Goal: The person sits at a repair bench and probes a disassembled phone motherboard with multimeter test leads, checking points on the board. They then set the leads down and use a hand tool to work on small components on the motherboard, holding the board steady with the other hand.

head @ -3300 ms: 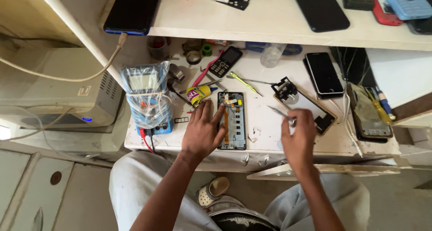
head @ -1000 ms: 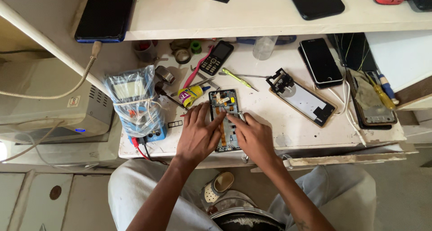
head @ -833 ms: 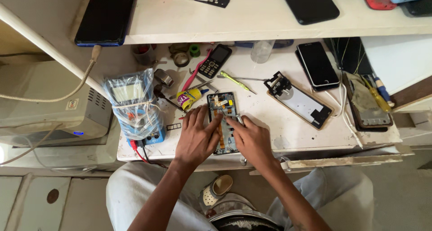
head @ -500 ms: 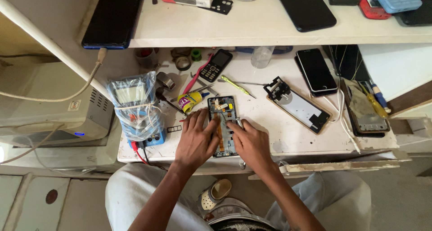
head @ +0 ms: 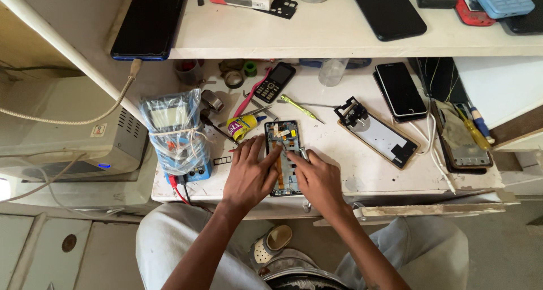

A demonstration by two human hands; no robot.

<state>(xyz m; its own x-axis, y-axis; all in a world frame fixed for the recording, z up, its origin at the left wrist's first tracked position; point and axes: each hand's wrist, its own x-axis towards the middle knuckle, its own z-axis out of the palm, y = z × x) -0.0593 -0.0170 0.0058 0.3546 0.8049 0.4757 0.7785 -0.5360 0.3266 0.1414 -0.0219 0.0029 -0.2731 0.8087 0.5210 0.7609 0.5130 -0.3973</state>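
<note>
Head view: opened phone [head: 283,154] lies flat on the white bench [head: 350,171], near its front edge. Left hand [head: 249,174] rests on it, fingers spread, pinning its left side. Right hand [head: 319,180] pinches what looks like tweezers [head: 304,153], tip on the phone's inside. Glue tube [head: 243,124] just beside.

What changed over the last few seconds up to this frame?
The right hand, earlier out to the right of the opened phone with tweezers, moved left onto it and now works there beside the left hand, tweezers still in its grip. The left hand stayed on the phone. The multimeter, glue tube and other phones kept their places.
</note>
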